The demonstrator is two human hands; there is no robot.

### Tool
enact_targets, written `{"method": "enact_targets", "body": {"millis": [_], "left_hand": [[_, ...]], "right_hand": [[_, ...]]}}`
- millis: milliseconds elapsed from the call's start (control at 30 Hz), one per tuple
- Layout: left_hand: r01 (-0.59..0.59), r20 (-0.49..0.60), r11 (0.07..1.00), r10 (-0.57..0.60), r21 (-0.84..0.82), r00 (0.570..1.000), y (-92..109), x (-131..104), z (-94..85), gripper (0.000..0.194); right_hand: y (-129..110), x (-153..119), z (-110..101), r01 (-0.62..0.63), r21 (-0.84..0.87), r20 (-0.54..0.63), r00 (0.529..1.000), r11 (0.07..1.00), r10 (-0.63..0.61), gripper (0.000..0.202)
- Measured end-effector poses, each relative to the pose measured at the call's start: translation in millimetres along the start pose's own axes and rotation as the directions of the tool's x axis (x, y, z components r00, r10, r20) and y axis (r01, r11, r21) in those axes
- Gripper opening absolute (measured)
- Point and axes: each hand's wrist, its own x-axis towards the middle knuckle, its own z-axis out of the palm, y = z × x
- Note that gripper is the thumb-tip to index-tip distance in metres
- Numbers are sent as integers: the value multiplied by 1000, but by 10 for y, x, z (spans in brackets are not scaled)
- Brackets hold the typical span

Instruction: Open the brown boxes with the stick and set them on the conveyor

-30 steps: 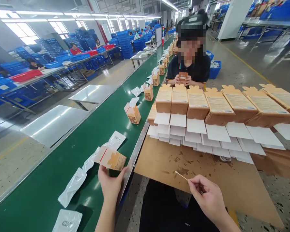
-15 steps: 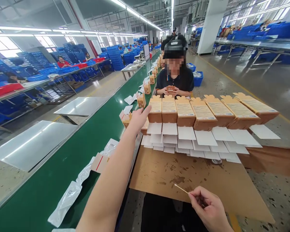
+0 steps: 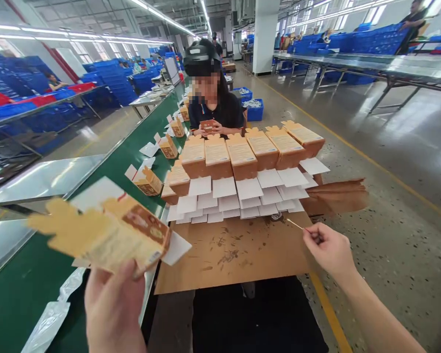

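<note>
My left hand [image 3: 115, 304] grips a brown and cream carton [image 3: 132, 233] with its flaps spread open, held up close over the belt's edge and blurred by motion. My right hand [image 3: 329, 247] pinches a cotton swab [image 3: 295, 223] by its stick, the white tip pointing left above the cardboard sheet [image 3: 224, 264]. Beyond the sheet, several similar cartons [image 3: 242, 153] lie stacked in rows with white flaps [image 3: 224, 188] hanging toward me. A small roundish shiny thing [image 3: 276, 215] sits under the front flaps, too small to name.
To the left runs a green conveyor belt [image 3: 64, 255] with clear plastic pouches [image 3: 47, 323] and more open cartons [image 3: 149, 181]. A co-worker [image 3: 215, 105] sits across the stack holding a carton. Brown paper [image 3: 338, 196] sticks out at the right; blue crates [image 3: 255, 110] stand behind.
My left hand has come back from the stack's left end, now with a carton in it. The swab in my right hand has moved up and right. The view has swung right.
</note>
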Motion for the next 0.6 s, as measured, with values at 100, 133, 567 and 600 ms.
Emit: {"method": "enact_targets", "body": {"millis": [100, 133, 567, 600], "left_hand": [[205, 14, 978, -205, -36, 979, -533, -584, -53, 98], [259, 24, 965, -258, -38, 966, -694, -709, -13, 98], [274, 159, 961, -265, -34, 951, -1202, -775, 392, 99], [285, 153, 958, -278, -28, 948, -1238, -771, 386, 100]], "right_hand": [[-6, 234, 139, 52, -87, 99, 994, 995, -44, 18], [-12, 296, 207, 62, -105, 124, 991, 993, -48, 15], [74, 448, 325, 109, -177, 142, 986, 978, -85, 22], [94, 292, 321, 107, -136, 132, 987, 985, -89, 26]]}}
